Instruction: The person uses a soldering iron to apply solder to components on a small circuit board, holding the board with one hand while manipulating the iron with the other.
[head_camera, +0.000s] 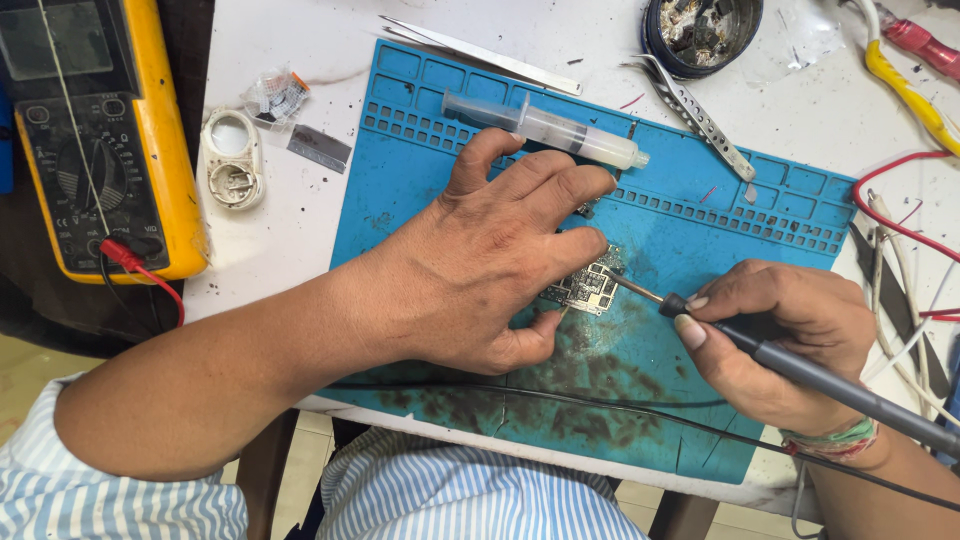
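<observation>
Green-and-silver small circuit board on the stained blue silicone work mat, mostly hidden under the left hand: fingers spread flat, pressing it down, thumb at its near edge. Grey pen-shaped soldering iron pinched in the right hand, tip touching the board's right edge; handle end cut off. Clear plastic syringe just beyond the left fingertips.

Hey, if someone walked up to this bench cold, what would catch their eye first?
Most striking is the bright blue work mat at centre, where the left hand pins down a small circuit board while the right hand touches a soldering iron tip to the board's edge. A yellow multimeter stands out at far left, and a clear syringe lies along the mat's top edge.
</observation>
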